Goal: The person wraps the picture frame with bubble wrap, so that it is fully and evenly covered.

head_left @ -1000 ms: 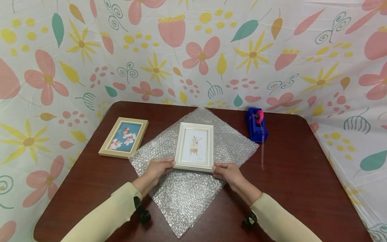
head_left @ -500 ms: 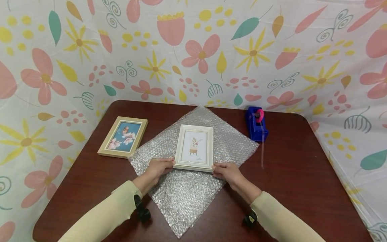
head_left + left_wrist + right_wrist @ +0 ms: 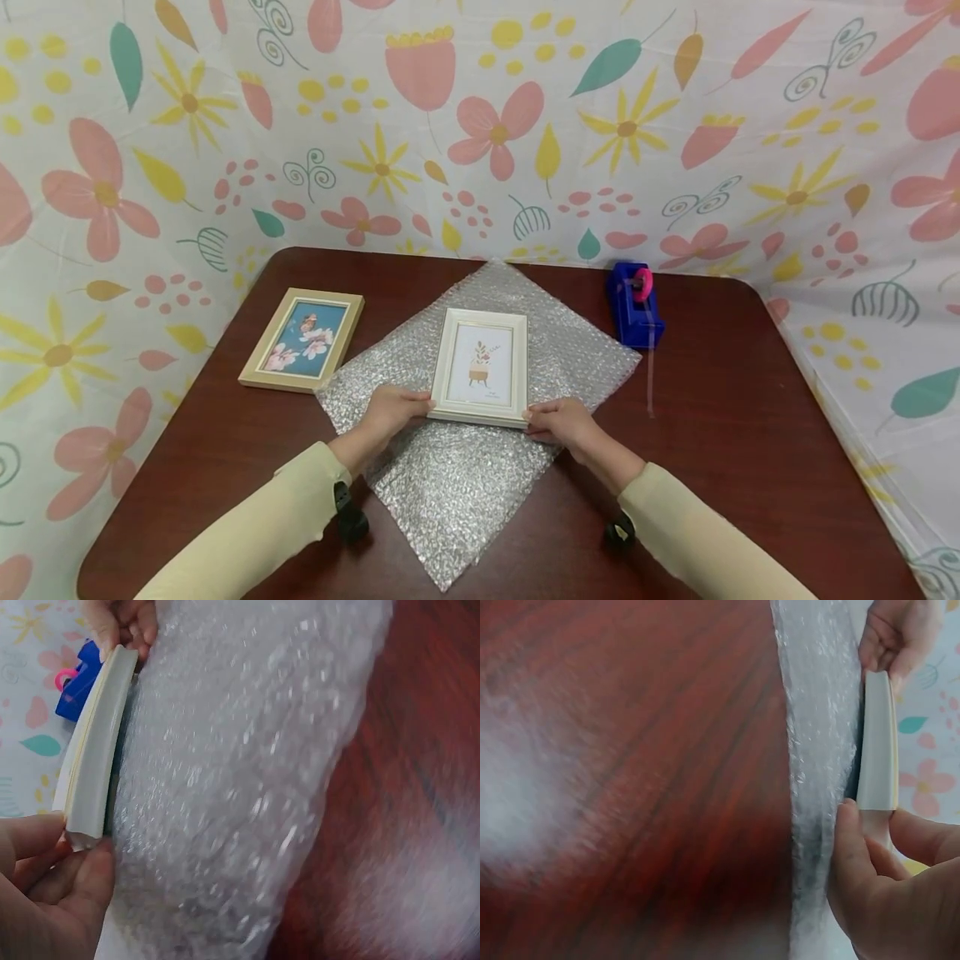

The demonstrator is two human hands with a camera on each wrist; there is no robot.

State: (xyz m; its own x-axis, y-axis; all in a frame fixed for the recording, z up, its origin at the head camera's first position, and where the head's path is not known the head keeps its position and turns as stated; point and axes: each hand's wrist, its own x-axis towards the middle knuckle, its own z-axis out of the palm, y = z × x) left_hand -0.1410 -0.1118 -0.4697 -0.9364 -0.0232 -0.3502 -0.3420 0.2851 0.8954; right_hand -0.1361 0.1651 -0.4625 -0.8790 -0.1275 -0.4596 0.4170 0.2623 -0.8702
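A white picture frame (image 3: pixel 480 367) with a potted-plant print lies over the middle of a sheet of bubble wrap (image 3: pixel 465 492), its picture facing up. My left hand (image 3: pixel 390 414) pinches the frame's near left corner, thumb on top and fingers beneath. At the near right corner my right hand (image 3: pixel 564 422) grips it the same way. Both wrist views show the frame's near edge (image 3: pixel 101 750) between the two hands, with a dark gap under it along the bubble wrap (image 3: pixel 817 750). Whether its far edge touches the wrap is hidden.
A tan picture frame (image 3: pixel 303 340) with a blossom picture lies at the left, by the wrap's left corner. A blue tape dispenser (image 3: pixel 634 306) with a pink core stands at the back right, a strip of tape hanging from it. Patterned cloth (image 3: pixel 495 133) rises behind the dark table (image 3: pixel 735 400).
The white frame's far edge has come down slightly since a second ago. Both hands keep their hold on its near corners. The head view has shifted a little.
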